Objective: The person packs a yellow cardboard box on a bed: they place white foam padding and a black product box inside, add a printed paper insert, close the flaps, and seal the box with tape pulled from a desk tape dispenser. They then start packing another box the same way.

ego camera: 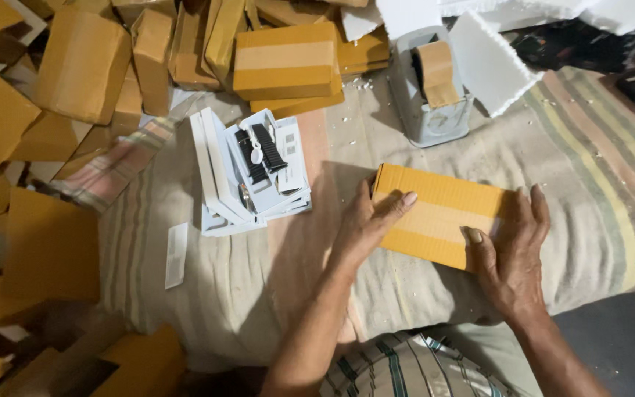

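Observation:
A flat yellow-brown cardboard box (441, 209) with a strip of brown tape along its top lies on a striped cloth (589, 147). My left hand (365, 224) presses on the box's left end, thumb across the top. My right hand (512, 254) holds the box's right end, thumb on the tape and fingers around the edge. To the left of my hands stands a stack of white product boxes (248, 173), the top one showing two black straps.
A grey tape dispenser (429, 84) with a brown tape roll stands behind the box. Several sealed cardboard boxes (288, 62) are heaped at the back and left. White foam sheets (488, 62) lie at the back right. A small white strip (176, 254) lies on the cloth.

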{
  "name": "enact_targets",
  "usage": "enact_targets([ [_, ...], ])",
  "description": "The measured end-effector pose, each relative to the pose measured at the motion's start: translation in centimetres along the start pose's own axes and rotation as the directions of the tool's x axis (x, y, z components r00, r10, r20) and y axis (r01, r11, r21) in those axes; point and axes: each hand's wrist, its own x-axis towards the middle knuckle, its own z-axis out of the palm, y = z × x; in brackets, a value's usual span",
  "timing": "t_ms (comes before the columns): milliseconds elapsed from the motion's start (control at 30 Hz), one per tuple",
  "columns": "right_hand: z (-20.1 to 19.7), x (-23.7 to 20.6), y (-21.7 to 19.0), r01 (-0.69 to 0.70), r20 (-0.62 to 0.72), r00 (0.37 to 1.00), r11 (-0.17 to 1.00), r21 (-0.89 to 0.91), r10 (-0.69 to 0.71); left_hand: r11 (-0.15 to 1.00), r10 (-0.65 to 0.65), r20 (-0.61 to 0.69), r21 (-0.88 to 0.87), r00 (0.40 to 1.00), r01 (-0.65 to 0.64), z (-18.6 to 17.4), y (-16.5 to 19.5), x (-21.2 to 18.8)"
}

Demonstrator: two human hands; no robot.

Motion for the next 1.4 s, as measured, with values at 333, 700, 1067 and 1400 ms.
enact_targets([
  [333,-0.1,1.3,0.7,-0.377,0.020,0.921,0.879,0.292,0.388,0.995,0.043,-0.109,-0.085,0.993,-0.053,0.0,0.5,-3.3],
  [700,-0.2,-0.3,1.3,-0.474,0.186,0.880,0.840,0.266,0.437,0.973,0.011,-0.159,-0.225,0.987,-0.047,-0.3,0.1,-3.9],
  [1067,-1.1,-0.7,0.2,-0.733,0.433,0.680,0.572,0.368,0.592,0.746,0.001,-0.082,-0.664,0.997,-0.055,0.4,-9.3,-2.3],
  [1400,4.0,13.8,-7.0,-0.303,0.200,0.949,0.516,0.801,0.245,0.769,0.564,-0.253,0.508,0.786,-0.389,-3.3,-3.6,-5.2],
])
